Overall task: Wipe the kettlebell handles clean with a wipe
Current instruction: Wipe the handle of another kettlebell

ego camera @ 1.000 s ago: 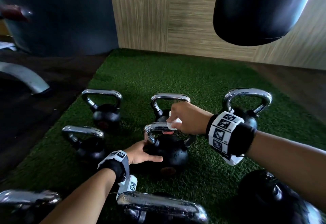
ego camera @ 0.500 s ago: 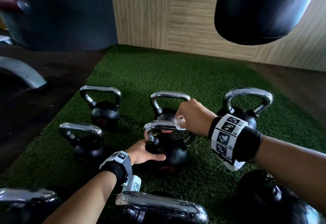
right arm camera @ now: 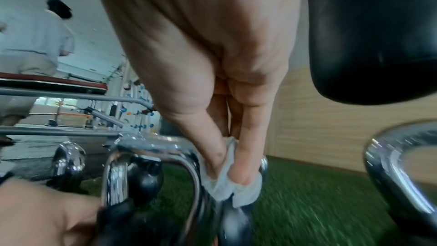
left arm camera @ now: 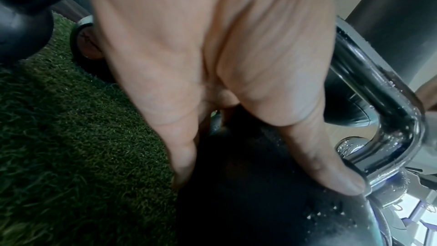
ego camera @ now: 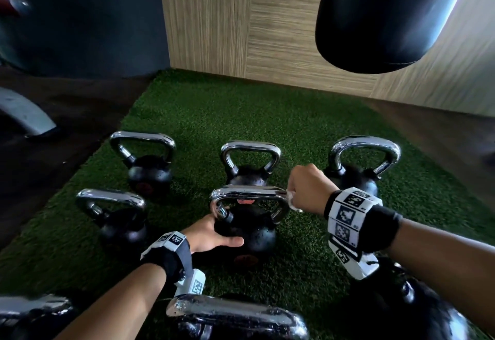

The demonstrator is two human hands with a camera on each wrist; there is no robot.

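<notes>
A black kettlebell (ego camera: 251, 235) with a chrome handle (ego camera: 249, 195) stands in the middle of the green turf mat (ego camera: 267, 114). My left hand (ego camera: 207, 235) rests against the left side of its ball (left arm camera: 260, 194), thumb and fingers spread and straight. My right hand (ego camera: 308, 188) pinches a white wipe (right arm camera: 227, 188) between thumb and fingers at the handle's right corner (right arm camera: 189, 158). The wipe (ego camera: 292, 201) shows only as a small white edge in the head view.
Several more chrome-handled kettlebells stand around: back left (ego camera: 146, 163), back middle (ego camera: 250, 163), back right (ego camera: 361, 163), left (ego camera: 117, 216), and near ones (ego camera: 235, 315) at the bottom edge. A black punching bag (ego camera: 388, 15) hangs above right. A person (right arm camera: 30, 44) stands far left.
My right hand has slid the wipe rightward along the handle, from its middle to the right corner. The left hand has stayed on the ball.
</notes>
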